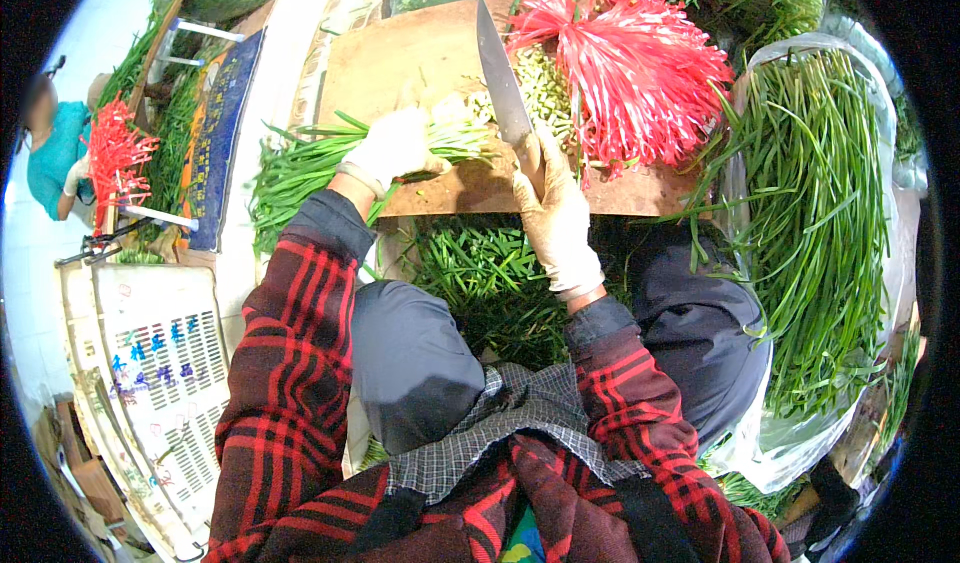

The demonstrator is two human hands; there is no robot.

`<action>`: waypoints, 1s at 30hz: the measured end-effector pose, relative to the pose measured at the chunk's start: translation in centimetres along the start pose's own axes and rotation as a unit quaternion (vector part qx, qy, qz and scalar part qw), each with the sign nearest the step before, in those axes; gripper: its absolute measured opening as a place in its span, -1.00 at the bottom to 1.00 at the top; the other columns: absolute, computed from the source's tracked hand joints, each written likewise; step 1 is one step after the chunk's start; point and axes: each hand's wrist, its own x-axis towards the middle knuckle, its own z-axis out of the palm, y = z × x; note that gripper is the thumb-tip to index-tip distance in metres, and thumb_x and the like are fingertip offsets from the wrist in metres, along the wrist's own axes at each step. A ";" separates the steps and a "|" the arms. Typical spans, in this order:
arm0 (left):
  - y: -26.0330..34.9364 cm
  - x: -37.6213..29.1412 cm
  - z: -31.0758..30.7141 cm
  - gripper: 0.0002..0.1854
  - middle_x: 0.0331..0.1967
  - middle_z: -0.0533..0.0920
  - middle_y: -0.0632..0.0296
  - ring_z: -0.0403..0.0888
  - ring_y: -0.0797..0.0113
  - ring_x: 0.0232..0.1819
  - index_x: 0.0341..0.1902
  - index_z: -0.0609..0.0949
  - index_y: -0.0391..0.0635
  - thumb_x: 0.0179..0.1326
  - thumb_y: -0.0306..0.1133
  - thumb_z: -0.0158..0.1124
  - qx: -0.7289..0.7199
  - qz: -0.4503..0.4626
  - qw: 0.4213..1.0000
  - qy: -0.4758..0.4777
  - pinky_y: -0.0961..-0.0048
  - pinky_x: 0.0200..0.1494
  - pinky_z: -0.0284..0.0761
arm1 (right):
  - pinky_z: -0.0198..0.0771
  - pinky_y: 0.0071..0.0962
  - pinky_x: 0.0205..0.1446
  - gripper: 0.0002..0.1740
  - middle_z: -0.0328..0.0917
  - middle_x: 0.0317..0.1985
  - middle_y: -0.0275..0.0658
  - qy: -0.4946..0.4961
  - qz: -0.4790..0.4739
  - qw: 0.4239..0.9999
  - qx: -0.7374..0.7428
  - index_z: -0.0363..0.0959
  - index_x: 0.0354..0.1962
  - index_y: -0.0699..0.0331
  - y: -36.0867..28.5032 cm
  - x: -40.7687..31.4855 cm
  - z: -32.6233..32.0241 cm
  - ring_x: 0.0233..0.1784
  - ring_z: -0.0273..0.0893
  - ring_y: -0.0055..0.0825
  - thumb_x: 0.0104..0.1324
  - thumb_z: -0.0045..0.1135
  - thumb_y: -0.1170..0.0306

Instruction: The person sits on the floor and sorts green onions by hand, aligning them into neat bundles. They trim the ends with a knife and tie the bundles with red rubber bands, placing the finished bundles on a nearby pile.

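My left hand [394, 146], in a pale glove, is closed around a bunch of green garlic chives [300, 169] lying across the left part of a wooden board [390, 52]. The pale stem ends point right, towards the knife. In my gloved right hand [555, 214] is the handle of a large knife [501, 75], its blade pointing away from me above the board. Cut stem pieces [544, 86] lie in a heap behind the blade. A big bundle of red plastic ties [630, 75] rests on the board's right part.
Long chives [817, 210] fill a clear plastic bag at the right. Leaf cuttings [487, 263] lie below the board, between my knees. White plastic crates [165, 383] stand at the lower left. A person in teal [56, 158] is at the far left beside more red ties [116, 158].
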 end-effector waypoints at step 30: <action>1.2 0.9 3.7 -0.50 -0.35 0.67 0.08 0.69 0.05 -0.27 -0.21 0.61 -0.11 -0.09 0.02 0.49 0.007 0.019 0.986 0.167 0.19 -0.19 0.61 | 0.48 0.02 -0.16 -0.45 0.59 -0.25 0.15 -0.208 0.021 0.947 -0.244 0.09 0.32 0.35 -1.9 1.5 3.2 -0.20 0.58 0.15 0.42 -0.20 0.37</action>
